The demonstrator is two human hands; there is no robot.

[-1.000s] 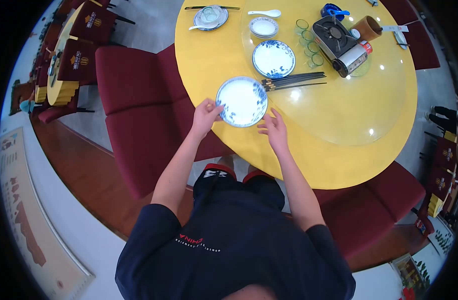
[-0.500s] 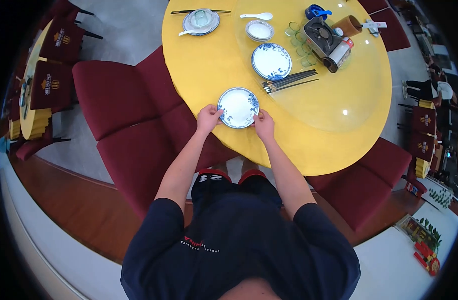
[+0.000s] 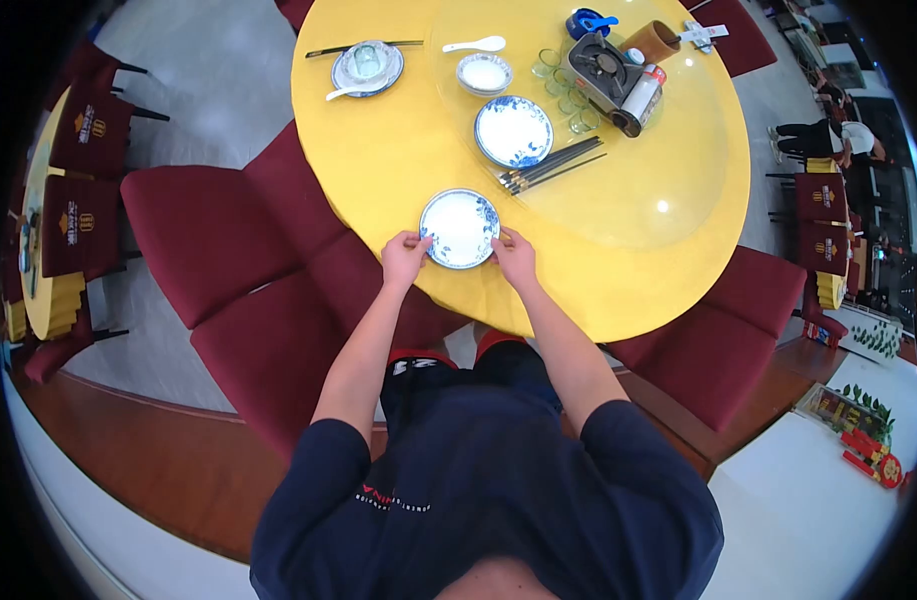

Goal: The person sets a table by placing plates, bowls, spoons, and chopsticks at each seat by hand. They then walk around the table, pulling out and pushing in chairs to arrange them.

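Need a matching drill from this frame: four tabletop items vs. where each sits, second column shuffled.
Items
1. near plate
2. chopsticks
3. white spoon
4. portable gas stove

Places
A. beside the brown holder, far side of the glass turntable
B. just right of the second plate
C. near edge of the yellow table, left hand and right hand at its rim
D. just beyond the small white bowl

Pairs: 1-C, 2-B, 3-D, 4-A

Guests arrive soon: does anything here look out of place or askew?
Nothing spilled or broken; the plate between left hand and right hand sits flat. Only the chopsticks stand out: a loose, splayed bundle on the turntable.
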